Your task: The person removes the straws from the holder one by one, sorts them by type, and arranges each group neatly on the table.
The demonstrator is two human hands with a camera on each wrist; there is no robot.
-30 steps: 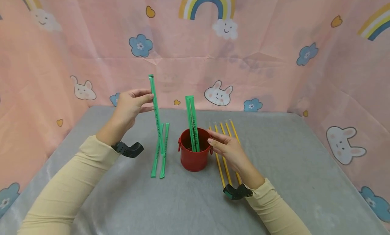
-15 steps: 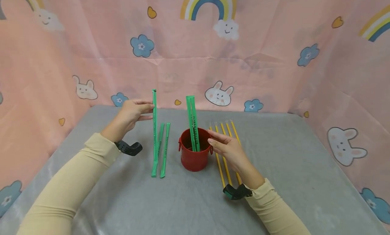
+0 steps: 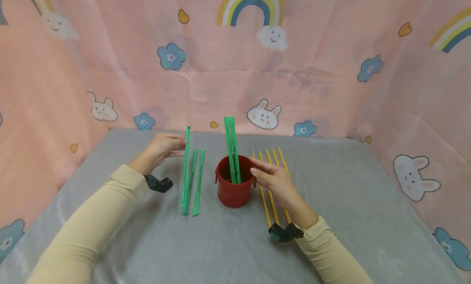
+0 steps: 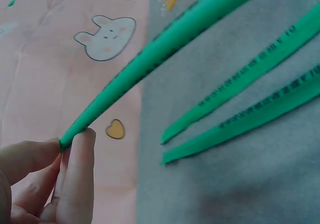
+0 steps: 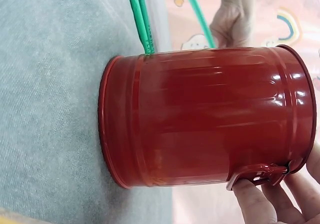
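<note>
My left hand (image 3: 159,150) pinches a slim green-wrapped stick (image 3: 185,165) near its upper end, thumb against fingers. The stick stands nearly upright, its lower end in front of one of two similar green sticks (image 3: 198,183) lying on the cloth; whether they touch I cannot tell. In the left wrist view, printing runs along the held stick (image 4: 135,71). A red metal bucket (image 3: 234,195) stands to the right, with green-wrapped sticks (image 3: 231,143) upright inside. My right hand (image 3: 277,183) holds the bucket's right side at its rim and small side handle (image 5: 260,170).
Several thin yellow sticks (image 3: 265,206) with clear ends lie right of the bucket, partly under my right hand. A grey cloth (image 3: 368,202) covers the table. Pink printed fabric (image 3: 324,87) hangs behind and along the sides.
My left hand has come down with the green-wrapped stick, whose lower end has swung left and toward me. My right hand and the bucket have stayed in place.
</note>
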